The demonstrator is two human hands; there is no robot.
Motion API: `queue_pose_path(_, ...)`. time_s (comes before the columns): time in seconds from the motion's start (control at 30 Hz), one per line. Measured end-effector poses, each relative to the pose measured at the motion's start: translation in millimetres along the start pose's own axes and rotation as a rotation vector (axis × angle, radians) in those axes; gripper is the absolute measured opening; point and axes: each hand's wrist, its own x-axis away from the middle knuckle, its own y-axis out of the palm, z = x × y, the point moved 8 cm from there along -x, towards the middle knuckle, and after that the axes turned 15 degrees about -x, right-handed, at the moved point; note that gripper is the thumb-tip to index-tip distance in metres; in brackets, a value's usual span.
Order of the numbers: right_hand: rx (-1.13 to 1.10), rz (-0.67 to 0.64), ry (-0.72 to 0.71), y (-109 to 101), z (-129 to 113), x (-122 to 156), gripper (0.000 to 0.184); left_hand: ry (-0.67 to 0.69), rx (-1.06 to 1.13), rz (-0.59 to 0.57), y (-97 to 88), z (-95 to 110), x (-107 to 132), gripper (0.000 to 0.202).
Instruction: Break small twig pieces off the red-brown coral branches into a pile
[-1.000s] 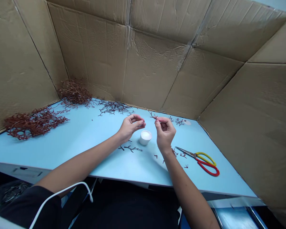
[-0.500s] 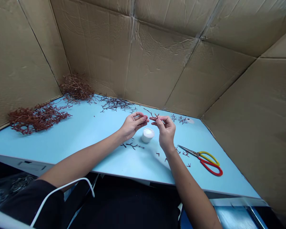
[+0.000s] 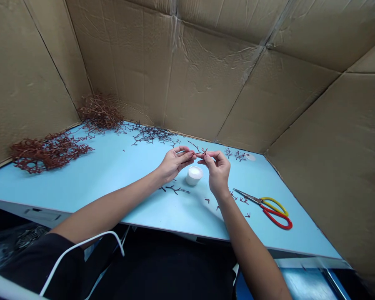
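Note:
A thin, dark reddish-brown branching twig [image 3: 197, 147] is pinched between the thumb and fingers of my right hand [image 3: 218, 166]. My left hand [image 3: 177, 163] is closed in a pinch close beside it, its fingertips near the right fingertips; what lies between them is too small to make out. Just below both hands, a small white round tub [image 3: 194, 176] with a pale top stands on the light blue table [image 3: 106, 183]. Loose twig pieces [image 3: 176, 190] lie to the left of the tub, partly behind my left wrist.
Scissors [image 3: 265, 205] with yellow and red handles lie right of my forearm, beside small twig scraps [image 3: 243, 200]. Tangled brown twigs [image 3: 46, 152] and another heap [image 3: 100, 113] sit at left. Dark twigs [image 3: 154, 135] line the back; small sprigs [image 3: 237, 155] lie back right. Cardboard walls [image 3: 206, 83] enclose the table.
My hands have come slightly closer, the left fingertips now almost meeting the right ones. The twig stays in my right hand with little movement.

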Motion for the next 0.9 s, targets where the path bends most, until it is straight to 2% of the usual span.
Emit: queue_pose_path(0.9, -0.005, 0.012, 0.013, -0.2, 0.1, -0.1, 0.031, -0.008, -0.002, -0.004, 0.7, -0.4, 1.0, 0.036)
